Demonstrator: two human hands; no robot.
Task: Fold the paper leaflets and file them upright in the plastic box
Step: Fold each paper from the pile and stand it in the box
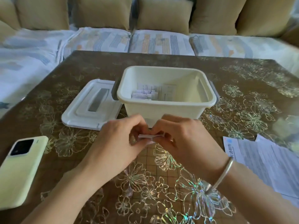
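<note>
White paper, a small folded leaflet (148,136), sits pinched between both hands just in front of the plastic box (166,96). Left hand (116,143) and right hand (182,139) each curl fingers round an end. Folded leaflets (145,93) stand inside the box; unfolded sheets (265,160) lie on the right of the table (97,65).

The surface (97,62) is dark brown with pale gold flower outlines that flash rainbow toward the lower frame. The plastic box (161,110) at centre is cream with grey clips (114,92); the lid (76,115) left of it is white with a grey strip (98,99). The folded leaflet (146,136) is white. The phone (21,175) at lower left is pale yellow-green, camera block (21,147) black. The cushions (163,15) along the top are tan.
</note>
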